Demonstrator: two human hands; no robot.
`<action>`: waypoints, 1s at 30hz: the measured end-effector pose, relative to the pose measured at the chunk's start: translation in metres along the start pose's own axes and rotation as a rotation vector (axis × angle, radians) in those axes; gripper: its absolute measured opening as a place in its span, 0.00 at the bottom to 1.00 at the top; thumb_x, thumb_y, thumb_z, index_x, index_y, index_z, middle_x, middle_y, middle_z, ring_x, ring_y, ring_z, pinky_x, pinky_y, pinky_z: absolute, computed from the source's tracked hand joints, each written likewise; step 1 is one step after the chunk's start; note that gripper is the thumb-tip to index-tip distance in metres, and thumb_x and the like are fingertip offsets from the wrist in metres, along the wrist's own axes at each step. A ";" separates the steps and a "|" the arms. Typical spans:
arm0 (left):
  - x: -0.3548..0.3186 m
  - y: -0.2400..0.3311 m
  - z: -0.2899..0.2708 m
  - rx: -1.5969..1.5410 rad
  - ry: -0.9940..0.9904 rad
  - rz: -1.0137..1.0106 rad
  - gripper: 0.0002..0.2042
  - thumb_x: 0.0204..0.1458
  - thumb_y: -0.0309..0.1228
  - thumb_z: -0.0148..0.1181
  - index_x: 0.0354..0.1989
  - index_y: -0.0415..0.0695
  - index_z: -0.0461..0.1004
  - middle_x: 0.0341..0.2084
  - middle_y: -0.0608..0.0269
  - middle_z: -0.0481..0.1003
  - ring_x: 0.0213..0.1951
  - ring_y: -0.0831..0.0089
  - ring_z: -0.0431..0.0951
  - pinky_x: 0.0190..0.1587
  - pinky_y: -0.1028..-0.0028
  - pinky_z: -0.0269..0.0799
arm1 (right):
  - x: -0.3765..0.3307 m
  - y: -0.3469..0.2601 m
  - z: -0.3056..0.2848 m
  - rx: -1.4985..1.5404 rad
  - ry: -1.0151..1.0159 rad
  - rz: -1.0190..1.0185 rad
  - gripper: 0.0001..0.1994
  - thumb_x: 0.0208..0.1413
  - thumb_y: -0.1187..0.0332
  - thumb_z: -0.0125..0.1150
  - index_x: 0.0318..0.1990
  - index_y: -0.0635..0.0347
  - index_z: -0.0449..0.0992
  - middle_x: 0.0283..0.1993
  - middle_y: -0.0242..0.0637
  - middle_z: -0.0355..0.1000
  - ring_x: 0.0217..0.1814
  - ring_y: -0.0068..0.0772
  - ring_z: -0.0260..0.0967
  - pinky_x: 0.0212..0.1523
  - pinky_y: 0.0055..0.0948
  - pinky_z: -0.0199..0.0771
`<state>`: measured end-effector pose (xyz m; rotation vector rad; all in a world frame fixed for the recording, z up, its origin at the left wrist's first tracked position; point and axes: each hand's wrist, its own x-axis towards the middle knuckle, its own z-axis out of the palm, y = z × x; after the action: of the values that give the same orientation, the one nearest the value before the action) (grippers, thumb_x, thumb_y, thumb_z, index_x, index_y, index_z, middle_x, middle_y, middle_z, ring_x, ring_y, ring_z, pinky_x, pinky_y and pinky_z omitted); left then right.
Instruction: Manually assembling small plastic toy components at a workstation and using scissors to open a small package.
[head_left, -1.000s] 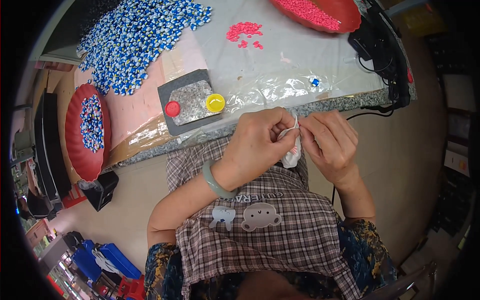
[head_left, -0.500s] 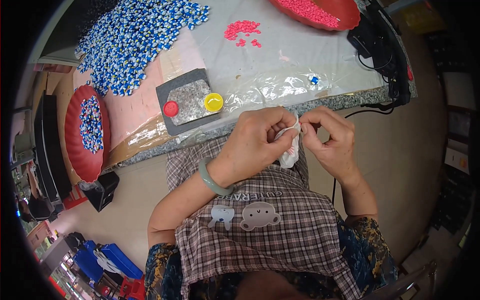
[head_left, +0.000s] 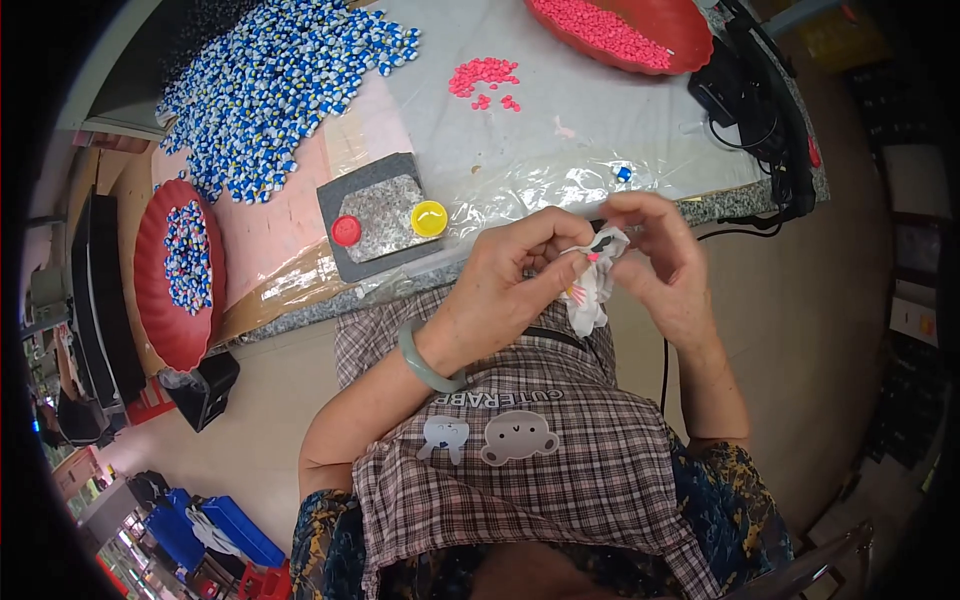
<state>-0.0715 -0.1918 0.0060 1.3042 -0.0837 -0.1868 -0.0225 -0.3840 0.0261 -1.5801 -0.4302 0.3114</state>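
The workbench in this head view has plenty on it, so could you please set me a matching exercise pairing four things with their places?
Things:
1. yellow cap
2. blue-and-white pile
3. white wrapper
4. green bangle

Places:
A. left wrist
B. on the grey stone tile
C. between both hands' fingertips
D. bench's far left

Pairs: 1-B, 2-D, 3-C, 4-A
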 end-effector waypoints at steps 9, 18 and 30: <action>0.004 0.000 -0.006 -0.239 0.136 -0.162 0.07 0.60 0.20 0.56 0.45 0.36 0.74 0.33 0.66 0.78 0.34 0.84 0.77 0.36 0.84 0.72 | 0.001 0.015 -0.004 -0.734 -0.070 -0.642 0.17 0.36 0.86 0.67 0.38 0.60 0.80 0.35 0.37 0.70 0.35 0.37 0.71 0.33 0.31 0.74; 0.004 -0.004 -0.007 -0.168 0.050 -0.131 0.06 0.58 0.20 0.61 0.43 0.36 0.73 0.35 0.65 0.77 0.35 0.82 0.76 0.37 0.83 0.73 | -0.001 0.007 0.001 -0.716 -0.175 -0.683 0.15 0.38 0.85 0.66 0.37 0.61 0.80 0.38 0.38 0.72 0.38 0.38 0.72 0.36 0.31 0.75; -0.003 0.006 0.004 0.270 0.057 0.046 0.08 0.62 0.22 0.55 0.48 0.36 0.72 0.36 0.55 0.80 0.35 0.72 0.83 0.39 0.75 0.78 | -0.006 0.007 0.004 -0.585 -0.081 -0.332 0.11 0.54 0.78 0.65 0.45 0.67 0.76 0.40 0.44 0.78 0.37 0.37 0.78 0.39 0.30 0.76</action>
<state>-0.0749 -0.1935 0.0127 1.5745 -0.0928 -0.1010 -0.0293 -0.3839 0.0189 -2.0256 -0.8928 -0.0151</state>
